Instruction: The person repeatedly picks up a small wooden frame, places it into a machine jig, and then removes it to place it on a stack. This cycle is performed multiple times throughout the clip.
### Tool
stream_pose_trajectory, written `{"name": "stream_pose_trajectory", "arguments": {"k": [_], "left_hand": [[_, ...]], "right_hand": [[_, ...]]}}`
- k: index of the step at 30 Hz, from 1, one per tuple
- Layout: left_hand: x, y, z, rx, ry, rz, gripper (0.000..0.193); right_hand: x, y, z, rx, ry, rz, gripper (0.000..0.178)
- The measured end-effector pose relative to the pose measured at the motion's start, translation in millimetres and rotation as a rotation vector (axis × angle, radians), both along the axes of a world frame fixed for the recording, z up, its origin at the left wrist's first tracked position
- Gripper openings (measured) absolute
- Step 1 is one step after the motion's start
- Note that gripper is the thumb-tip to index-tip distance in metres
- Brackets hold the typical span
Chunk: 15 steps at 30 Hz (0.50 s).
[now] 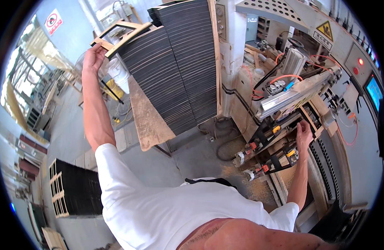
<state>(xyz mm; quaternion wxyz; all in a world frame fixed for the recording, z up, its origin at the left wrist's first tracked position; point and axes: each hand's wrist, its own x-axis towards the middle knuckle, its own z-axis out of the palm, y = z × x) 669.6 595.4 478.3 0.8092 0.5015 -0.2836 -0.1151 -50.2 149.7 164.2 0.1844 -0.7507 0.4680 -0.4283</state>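
My left hand (94, 58) reaches up to the far left, its fingers closed on the corner of a light wooden frame (128, 40) with black edges. That frame lies slanted at the top of a tall stack of black-edged frames (175, 66). On the right, my right hand (304, 136) is at the machine, with curled fingers against another black-edged wooden frame (310, 121) in its bed. Part of this second frame is hidden by the machine. Just left of the hand are clamps (272, 165) with orange and yellow parts.
A wooden board (149, 121) supports the tall stack. Another stack of frames (75, 189) stands on the floor at left. A white bucket (118, 75) is behind the board. The machine's control panel (373, 92) is at right, and sawdust (258, 189) lies below the clamps.
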Motion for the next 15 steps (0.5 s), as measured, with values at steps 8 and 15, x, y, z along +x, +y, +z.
{"name": "stream_pose_trajectory", "arguments": {"k": [8, 15], "left_hand": [[40.7, -73.6, -18.4, 0.498, -0.139, -0.038, 0.042], [-84.1, -62.5, 7.4, 0.409, -0.938, 0.46, 0.054]], "right_hand": [[19.8, 105.7, -69.4, 0.257, -0.105, 0.033, 0.022], [-4.7, 171.4, -65.8, 0.33, -0.176, -0.067, 0.02]]}}
